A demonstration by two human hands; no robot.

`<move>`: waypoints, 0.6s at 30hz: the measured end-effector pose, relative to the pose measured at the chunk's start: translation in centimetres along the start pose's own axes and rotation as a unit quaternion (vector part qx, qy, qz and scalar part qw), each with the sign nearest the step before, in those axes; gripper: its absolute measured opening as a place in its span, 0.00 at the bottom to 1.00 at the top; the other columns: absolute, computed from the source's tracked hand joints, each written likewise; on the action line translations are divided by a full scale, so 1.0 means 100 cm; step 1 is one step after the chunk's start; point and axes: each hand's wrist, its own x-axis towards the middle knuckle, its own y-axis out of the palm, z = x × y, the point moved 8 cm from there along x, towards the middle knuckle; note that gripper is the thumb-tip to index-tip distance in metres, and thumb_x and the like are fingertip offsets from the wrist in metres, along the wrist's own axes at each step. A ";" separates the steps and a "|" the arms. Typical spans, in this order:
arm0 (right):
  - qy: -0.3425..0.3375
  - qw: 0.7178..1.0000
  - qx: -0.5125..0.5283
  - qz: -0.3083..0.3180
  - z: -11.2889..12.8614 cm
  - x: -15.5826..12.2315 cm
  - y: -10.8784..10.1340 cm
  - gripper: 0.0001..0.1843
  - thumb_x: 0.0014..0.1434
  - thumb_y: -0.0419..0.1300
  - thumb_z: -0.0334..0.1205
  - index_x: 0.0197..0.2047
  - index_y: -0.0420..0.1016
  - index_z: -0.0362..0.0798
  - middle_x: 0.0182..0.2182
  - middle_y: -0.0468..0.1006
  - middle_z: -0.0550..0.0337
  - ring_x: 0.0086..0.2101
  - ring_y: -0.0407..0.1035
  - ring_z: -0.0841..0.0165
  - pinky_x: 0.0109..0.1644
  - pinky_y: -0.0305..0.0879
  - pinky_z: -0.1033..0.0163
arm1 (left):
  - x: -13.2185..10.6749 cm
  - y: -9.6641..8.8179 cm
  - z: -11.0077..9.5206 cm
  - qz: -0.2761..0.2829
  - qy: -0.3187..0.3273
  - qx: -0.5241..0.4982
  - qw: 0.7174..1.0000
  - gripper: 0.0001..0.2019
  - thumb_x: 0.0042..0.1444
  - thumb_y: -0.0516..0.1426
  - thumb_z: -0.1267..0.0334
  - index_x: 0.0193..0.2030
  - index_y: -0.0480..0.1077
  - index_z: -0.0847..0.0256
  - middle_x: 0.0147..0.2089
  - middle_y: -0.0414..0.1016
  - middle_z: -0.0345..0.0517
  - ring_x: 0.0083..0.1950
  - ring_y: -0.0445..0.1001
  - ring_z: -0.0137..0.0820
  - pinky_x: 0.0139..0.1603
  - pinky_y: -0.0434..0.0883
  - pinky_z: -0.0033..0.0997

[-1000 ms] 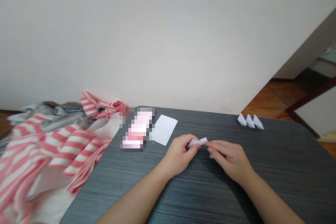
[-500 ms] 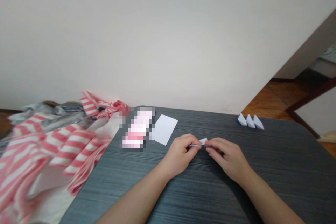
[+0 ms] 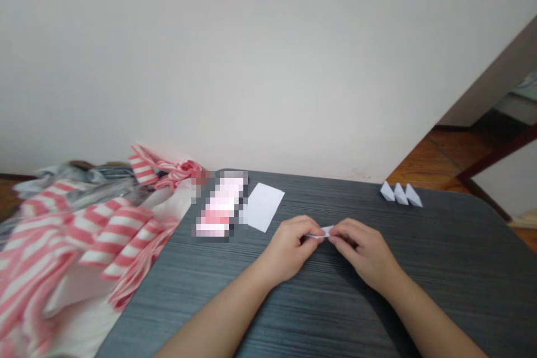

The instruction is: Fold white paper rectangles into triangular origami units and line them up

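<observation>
A small folded white paper piece [image 3: 323, 231] is pinched between both my hands, low over the dark grey table [image 3: 440, 268]. My left hand [image 3: 291, 247] has its fingers closed on the paper's left end. My right hand [image 3: 363, 251] grips the right end with closed fingertips. Most of the paper is hidden by my fingers. A flat white paper rectangle [image 3: 264, 206] lies just beyond my left hand.
Three small folded white paper triangles [image 3: 400, 194] stand in a row at the table's far right. A blurred pink and white object [image 3: 220, 206] lies beside the rectangle. Red-and-white striped cloth [image 3: 84, 240] is heaped at the left. A plain wall rises behind the table.
Both hands have pressed the paper piece lower and flatter, with the fingertips drawn closer together over it. The hands stayed in the same spot.
</observation>
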 end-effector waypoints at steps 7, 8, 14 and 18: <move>-0.002 1.000 -0.005 0.001 -0.002 -0.001 0.001 0.10 0.66 0.55 0.36 0.39 0.78 0.51 0.33 0.78 0.56 0.33 0.73 0.65 0.38 0.69 0.63 | 0.000 0.001 0.000 0.008 -0.005 0.003 1.000 0.07 0.61 0.56 0.70 0.37 0.76 0.62 0.38 0.77 0.46 0.41 0.74 0.31 0.44 0.69 0.30; 0.001 1.000 -0.004 0.005 -0.003 -0.001 0.002 0.10 0.66 0.54 0.35 0.39 0.78 0.51 0.32 0.78 0.57 0.31 0.73 0.66 0.37 0.69 0.63 | 0.000 0.001 0.000 0.010 -0.006 0.003 1.000 0.07 0.61 0.56 0.70 0.37 0.76 0.62 0.38 0.77 0.46 0.41 0.74 0.31 0.45 0.69 0.30; 0.002 1.000 0.001 0.009 -0.004 -0.002 0.003 0.12 0.66 0.52 0.33 0.39 0.77 0.51 0.30 0.77 0.58 0.27 0.72 0.68 0.35 0.68 0.64 | -0.001 0.002 0.002 0.018 -0.020 0.005 1.000 0.06 0.60 0.56 0.69 0.38 0.76 0.61 0.38 0.77 0.45 0.41 0.74 0.32 0.43 0.68 0.29; -0.002 1.000 -0.010 0.014 -0.001 -0.002 0.003 0.12 0.66 0.51 0.32 0.38 0.75 0.51 0.28 0.75 0.59 0.28 0.71 0.67 0.34 0.67 0.64 | -0.003 0.005 0.012 0.010 -0.070 -0.037 0.997 0.11 0.58 0.57 0.68 0.48 0.71 0.60 0.39 0.77 0.43 0.37 0.74 0.30 0.38 0.68 0.26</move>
